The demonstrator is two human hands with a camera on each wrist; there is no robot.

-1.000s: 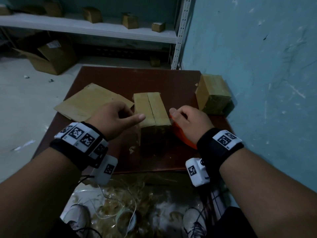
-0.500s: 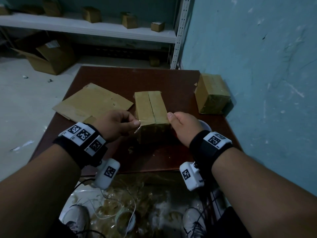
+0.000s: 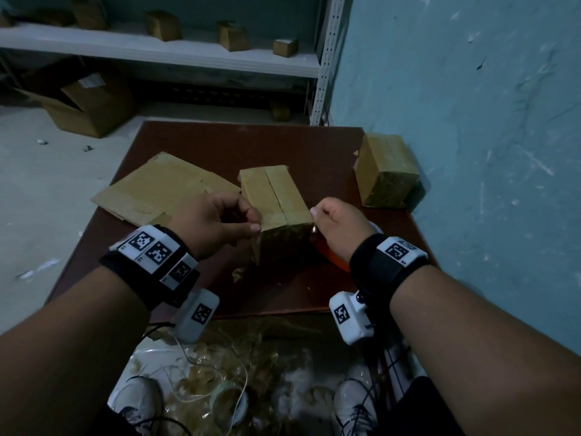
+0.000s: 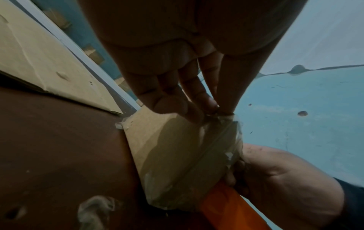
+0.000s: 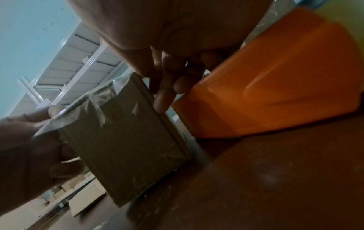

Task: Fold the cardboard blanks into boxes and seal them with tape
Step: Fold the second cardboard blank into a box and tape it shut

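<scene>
A folded cardboard box [image 3: 273, 196] stands mid-table, its top flaps closed along a centre seam. My left hand [image 3: 255, 226] pinches the end of a clear tape strip [image 4: 222, 123] at the box's near left top corner; in the left wrist view thumb and fingertips [image 4: 213, 104] meet on it. The strip runs across the near face [image 5: 126, 147]. My right hand [image 3: 316, 217] is at the near right corner and grips an orange tape dispenser [image 5: 275, 87], whose toothed edge sits beside the box. Flat blanks [image 3: 163, 190] lie left of the box.
A taped box [image 3: 386, 173] sits at the table's right edge by the blue wall [image 3: 471, 121]. A shelf [image 3: 188, 53] behind holds several small boxes. An open carton [image 3: 88, 102] lies on the floor. Tape scraps [image 3: 226, 372] lie by my shoes.
My left hand left the box top and now pinches tape at the near left corner. My right hand brought the dispenser down to the near right corner.
</scene>
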